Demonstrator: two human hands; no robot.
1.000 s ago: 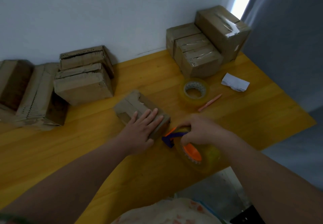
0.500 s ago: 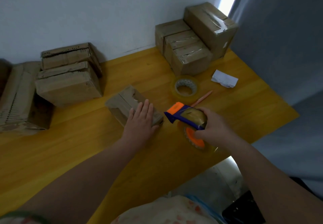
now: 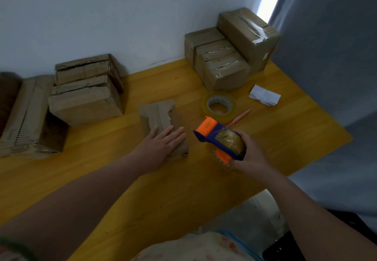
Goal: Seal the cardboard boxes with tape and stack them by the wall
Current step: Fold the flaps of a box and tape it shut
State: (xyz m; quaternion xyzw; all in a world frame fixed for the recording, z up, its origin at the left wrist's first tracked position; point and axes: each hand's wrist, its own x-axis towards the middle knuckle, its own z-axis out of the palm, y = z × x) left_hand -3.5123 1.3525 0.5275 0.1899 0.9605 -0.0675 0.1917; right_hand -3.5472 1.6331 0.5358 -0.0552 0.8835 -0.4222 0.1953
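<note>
1. Compared with one second earlier, the right hand has drawn the tape dispenser off the near right corner of the small box; bare table now shows between them. The left hand remains on that box.
2. Left hand: fingers straight and slightly spread, palm flat on the near end of the small box's top. It grips nothing.
3. Right hand: fingers and thumb are curled round the roll end of the dispenser, holding it just right of the small box. Its orange head points away from the person.
4. Small box: it lies flat on the yellow table with torn top flaps meeting along a centre seam. A small glint sits at the seam; whether that is tape cannot be told.
5. Right of the small box, beyond the dispenser: a loose tape roll lies flat, with a pink pencil just beside it. A crumpled white paper lies farther right.
6. Far right of the small box, against the wall: the taped boxes stand grouped, a larger one among them.
7. Left of the small box: the untaped boxes with ragged edges are stacked two high by the wall.
</note>
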